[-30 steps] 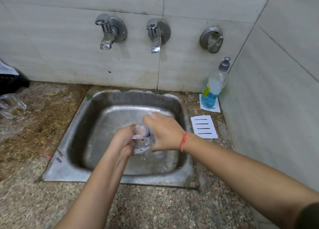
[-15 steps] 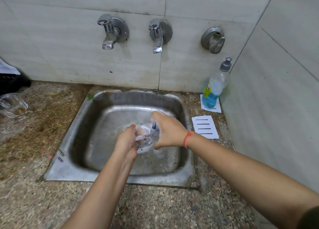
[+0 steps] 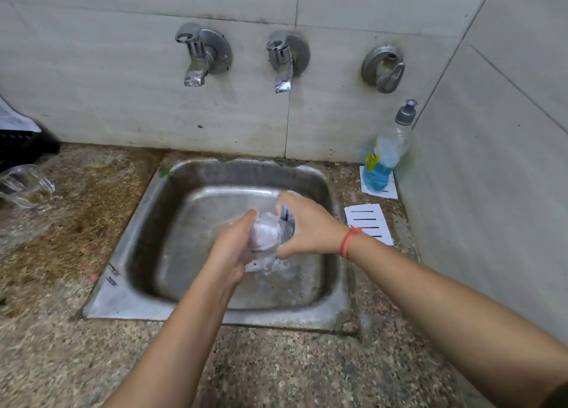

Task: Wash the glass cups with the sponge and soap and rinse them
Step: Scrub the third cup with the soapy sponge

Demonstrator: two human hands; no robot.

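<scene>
Foam-clouded glass cup (image 3: pixel 266 238) above steel sink (image 3: pixel 147 303), left hand (image 3: pixel 230 247) gripping one end, right hand (image 3: pixel 310 229) curled round the other

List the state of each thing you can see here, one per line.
Glass cup: soapy, held over the sink.
Left hand: grips the glass cup.
Right hand: holds the sponge against it.
Taps: no water running.
Soap bottle: upright, capped, partly full.
Other cup: on the counter, untouched.
</scene>
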